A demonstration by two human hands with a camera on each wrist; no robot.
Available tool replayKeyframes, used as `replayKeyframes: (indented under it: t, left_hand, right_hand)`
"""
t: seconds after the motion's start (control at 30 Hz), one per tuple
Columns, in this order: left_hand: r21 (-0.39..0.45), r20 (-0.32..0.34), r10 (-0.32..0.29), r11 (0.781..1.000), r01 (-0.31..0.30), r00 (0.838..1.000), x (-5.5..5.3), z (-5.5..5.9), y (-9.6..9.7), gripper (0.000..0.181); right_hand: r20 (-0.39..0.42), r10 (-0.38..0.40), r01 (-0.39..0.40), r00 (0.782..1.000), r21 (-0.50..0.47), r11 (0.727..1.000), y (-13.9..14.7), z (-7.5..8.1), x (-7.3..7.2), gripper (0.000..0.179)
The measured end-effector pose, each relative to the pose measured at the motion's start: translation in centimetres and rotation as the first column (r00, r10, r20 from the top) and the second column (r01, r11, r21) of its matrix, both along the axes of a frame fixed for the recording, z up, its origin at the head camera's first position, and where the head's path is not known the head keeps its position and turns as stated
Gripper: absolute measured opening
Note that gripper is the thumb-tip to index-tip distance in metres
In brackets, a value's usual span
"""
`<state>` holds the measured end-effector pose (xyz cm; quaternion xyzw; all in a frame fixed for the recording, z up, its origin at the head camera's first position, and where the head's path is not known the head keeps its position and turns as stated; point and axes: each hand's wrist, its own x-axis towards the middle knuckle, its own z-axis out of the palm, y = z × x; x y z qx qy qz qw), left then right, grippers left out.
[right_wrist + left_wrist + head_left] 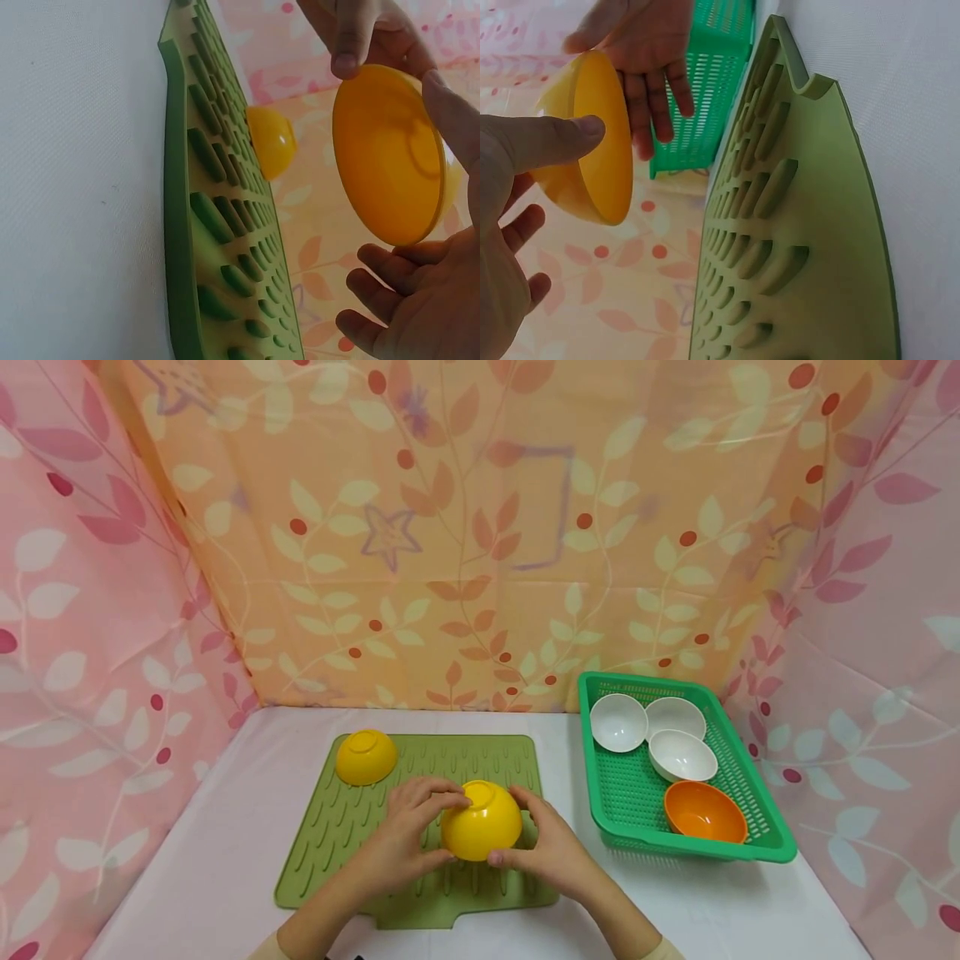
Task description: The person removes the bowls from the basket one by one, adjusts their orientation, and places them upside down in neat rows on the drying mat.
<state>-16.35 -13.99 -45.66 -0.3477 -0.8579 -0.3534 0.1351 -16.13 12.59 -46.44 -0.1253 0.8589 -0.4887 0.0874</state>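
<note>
A yellow bowl [482,827], turned upside down, is held up over the front part of the green drying mat [420,900]. From the left side my left hand [408,839] grips it, thumb at the rim and fingers against the outside near the base. Opposite, my right hand [551,847] holds the bowl with its thumb at the rim and index finger along the outer wall. The right wrist view shows the bowl's inside [386,154] with nothing in it. Another yellow bowl [366,757] lies upside down at the mat's back left corner.
To the right stands a green plastic basket [592,777] with slotted walls. Three white bowls [618,723] sit in its back part, and an orange bowl [705,812] is near its front. Patterned curtains [465,610] close in the white table [217,860] at the back and sides.
</note>
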Motion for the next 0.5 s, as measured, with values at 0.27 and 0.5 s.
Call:
replayKeyframes:
  t: [0.27,0.5]
  left_hand:
    - [-0.039,-0.062,-0.04,0.999,0.038,0.997,0.05,-0.05,-0.08,0.074]
    - [-0.062,-0.103,-0.04,0.997,0.034,0.994,0.15,0.05,-0.2,0.076]
  right_hand:
    - [-0.023,0.014,-0.013,1.0,0.017,1.0,-0.2,-0.45,0.08,0.11]
    - [-0.065,-0.007,0.006,0.998,-0.02,1.0,-0.34,-0.58,0.06,0.107]
